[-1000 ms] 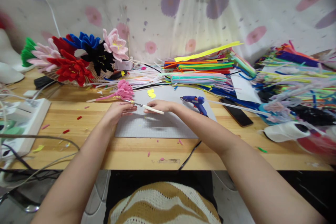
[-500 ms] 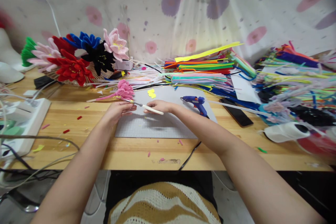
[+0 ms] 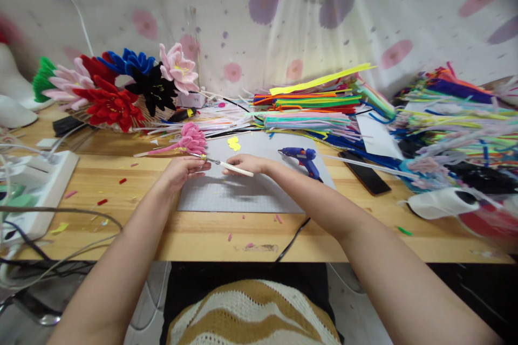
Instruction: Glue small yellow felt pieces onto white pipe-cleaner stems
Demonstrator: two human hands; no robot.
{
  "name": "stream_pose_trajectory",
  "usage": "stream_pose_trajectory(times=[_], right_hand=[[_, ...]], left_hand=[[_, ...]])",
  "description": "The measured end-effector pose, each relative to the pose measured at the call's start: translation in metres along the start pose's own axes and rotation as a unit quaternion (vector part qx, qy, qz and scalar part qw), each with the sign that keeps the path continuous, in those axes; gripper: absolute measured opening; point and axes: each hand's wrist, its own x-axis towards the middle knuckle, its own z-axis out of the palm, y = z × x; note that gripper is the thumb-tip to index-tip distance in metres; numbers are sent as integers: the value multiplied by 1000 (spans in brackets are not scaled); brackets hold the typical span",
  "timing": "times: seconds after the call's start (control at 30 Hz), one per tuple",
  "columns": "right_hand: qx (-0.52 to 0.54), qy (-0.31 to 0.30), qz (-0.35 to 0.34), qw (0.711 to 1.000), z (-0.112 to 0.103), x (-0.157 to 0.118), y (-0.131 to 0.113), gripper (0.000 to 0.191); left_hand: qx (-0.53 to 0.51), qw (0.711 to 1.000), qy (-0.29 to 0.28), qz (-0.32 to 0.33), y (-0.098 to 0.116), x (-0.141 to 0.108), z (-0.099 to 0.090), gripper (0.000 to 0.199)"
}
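My right hand is closed round a pair of white-handled pliers, whose thin metal jaws point left. The jaw tips meet a small yellow piece at the fingertips of my left hand, which pinches it. Blur and small size hide the exact shape of that piece. Just behind my left hand lies a pink fuzzy flower with its stem toward the left. Both hands hover over a grey cutting mat. Some yellow cut-out bits rest on the mat's far part.
A blue glue gun lies on the mat's right side, beside a phone. Bundles of pipe cleaners line the back. Fuzzy flowers stand at back left. A power strip with cables sits left; a white bottle-like object lies right.
Almost nothing differs. The pliers and my right hand have shifted very slightly to the right; my left hand stays in place.
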Motion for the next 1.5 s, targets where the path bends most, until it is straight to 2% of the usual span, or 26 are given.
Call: stream_pose_trajectory(times=[0.5, 0.7, 1.0, 1.33, 1.5], right_hand=[[-4, 1, 6, 1000, 2, 1, 2, 51], [-4, -14, -2, 1000, 2, 3, -1, 49], [33, -25, -12, 999, 4, 7, 1, 46], [37, -23, -17, 999, 2, 9, 0, 46], [46, -23, -28, 998, 2, 7, -2, 46]], left_hand=[[20, 1000, -12, -17, 1, 1, -6, 12], [23, 999, -19, -42, 4, -4, -10, 16], [16, 997, -31, -75, 11, -7, -14, 7], [34, 989, -70, -129, 19, -2, -23, 4], [22, 988, -72, -132, 19, 0, -25, 7]])
